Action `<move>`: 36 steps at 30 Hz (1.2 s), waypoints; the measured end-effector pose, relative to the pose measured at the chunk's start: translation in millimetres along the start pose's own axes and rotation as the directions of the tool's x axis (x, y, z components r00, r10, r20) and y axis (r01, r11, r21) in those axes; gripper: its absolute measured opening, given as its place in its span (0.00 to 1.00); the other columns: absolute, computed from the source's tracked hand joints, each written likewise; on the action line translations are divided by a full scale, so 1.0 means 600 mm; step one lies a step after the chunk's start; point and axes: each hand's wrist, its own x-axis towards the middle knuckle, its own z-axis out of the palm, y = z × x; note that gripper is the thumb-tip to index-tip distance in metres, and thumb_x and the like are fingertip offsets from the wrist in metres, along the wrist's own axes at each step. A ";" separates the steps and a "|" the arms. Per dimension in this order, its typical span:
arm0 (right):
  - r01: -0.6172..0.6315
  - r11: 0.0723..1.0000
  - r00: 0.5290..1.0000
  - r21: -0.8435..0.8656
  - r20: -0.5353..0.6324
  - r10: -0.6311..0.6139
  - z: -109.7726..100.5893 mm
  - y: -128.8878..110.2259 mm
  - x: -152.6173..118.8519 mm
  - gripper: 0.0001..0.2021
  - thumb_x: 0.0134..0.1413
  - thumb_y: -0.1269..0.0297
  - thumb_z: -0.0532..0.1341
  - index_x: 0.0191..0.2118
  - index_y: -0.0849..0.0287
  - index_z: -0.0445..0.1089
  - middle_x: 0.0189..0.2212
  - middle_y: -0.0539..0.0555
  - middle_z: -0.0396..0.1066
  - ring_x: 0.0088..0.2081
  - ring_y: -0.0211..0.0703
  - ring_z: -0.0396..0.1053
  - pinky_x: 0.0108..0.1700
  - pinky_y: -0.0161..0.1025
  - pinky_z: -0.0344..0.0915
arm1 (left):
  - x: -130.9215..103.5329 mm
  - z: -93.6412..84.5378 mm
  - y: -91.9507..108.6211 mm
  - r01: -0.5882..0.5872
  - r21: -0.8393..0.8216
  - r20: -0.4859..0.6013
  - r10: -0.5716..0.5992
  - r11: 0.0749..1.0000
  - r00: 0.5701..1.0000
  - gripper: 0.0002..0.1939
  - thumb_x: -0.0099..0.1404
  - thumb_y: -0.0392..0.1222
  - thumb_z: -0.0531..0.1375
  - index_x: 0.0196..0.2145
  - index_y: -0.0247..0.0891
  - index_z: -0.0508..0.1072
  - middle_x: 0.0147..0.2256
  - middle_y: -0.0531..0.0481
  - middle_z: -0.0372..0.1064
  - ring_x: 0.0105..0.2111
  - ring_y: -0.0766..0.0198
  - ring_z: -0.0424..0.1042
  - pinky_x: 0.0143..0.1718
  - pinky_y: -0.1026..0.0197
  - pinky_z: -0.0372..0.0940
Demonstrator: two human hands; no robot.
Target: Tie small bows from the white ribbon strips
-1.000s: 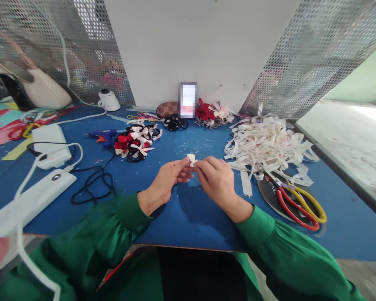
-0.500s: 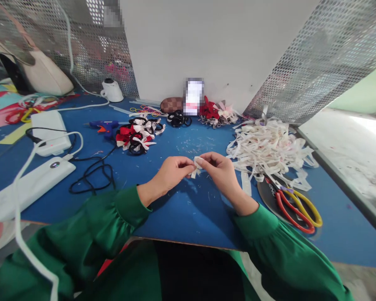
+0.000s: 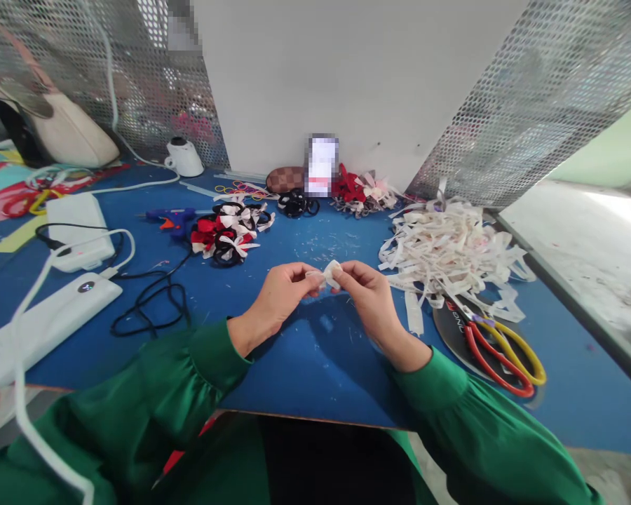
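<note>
A small white ribbon piece [image 3: 331, 273] is pinched between my two hands above the middle of the blue table [image 3: 315, 379]. My left hand [image 3: 280, 298] grips its left end between thumb and fingers. On the other side, my right hand [image 3: 371, 298] pinches the ribbon, thumb on top. The fingertips hide part of the piece. To the right lies a large tangled pile of white ribbons [image 3: 452, 245]. A cluster of red, white and black bow hair ties [image 3: 226, 235] sits beyond my left hand.
Scissors [image 3: 505, 354] with red and yellow handles lie at the right. Blue glue gun [image 3: 173, 219], black cable [image 3: 152, 301], white power bank [image 3: 47, 322] and adapter [image 3: 78, 228] are left. A lit phone [image 3: 322, 165] leans at the back beside red bows [image 3: 350, 186].
The ribbon piece between my fingertips has changed shape: its hanging ends no longer show, and it looks folded and rounder. My hands stay nearly in place; the view has shifted slightly.
</note>
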 end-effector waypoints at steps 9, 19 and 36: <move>-0.036 0.999 0.999 0.004 -0.018 0.036 -0.003 0.005 0.005 0.10 0.49 0.57 0.68 0.28 0.58 0.73 0.23 0.47 0.66 0.27 0.36 0.59 0.32 0.37 0.56 | -0.001 0.002 -0.001 0.023 0.033 0.053 -0.024 0.999 0.998 0.12 0.58 0.49 0.66 0.26 0.36 0.77 0.25 0.50 0.72 0.27 0.65 0.67 0.33 0.61 0.62; -0.105 0.990 0.994 0.092 0.042 0.102 -0.004 0.005 0.007 0.12 0.50 0.54 0.67 0.27 0.58 0.72 0.22 0.47 0.66 0.26 0.36 0.59 0.32 0.37 0.56 | 0.001 0.000 -0.002 0.061 -0.003 0.032 -0.061 0.998 0.998 0.12 0.56 0.48 0.67 0.24 0.36 0.75 0.23 0.52 0.68 0.26 0.67 0.64 0.32 0.63 0.60; -0.408 0.913 0.762 -0.001 0.551 0.341 -0.035 0.000 0.024 0.11 0.43 0.59 0.73 0.30 0.61 0.76 0.23 0.49 0.73 0.23 0.34 0.68 0.29 0.33 0.65 | 0.023 -0.021 -0.018 0.084 -0.012 -0.206 -0.085 0.996 0.975 0.24 0.57 0.60 0.64 0.40 0.35 0.78 0.37 0.45 0.74 0.31 0.65 0.69 0.29 0.63 0.60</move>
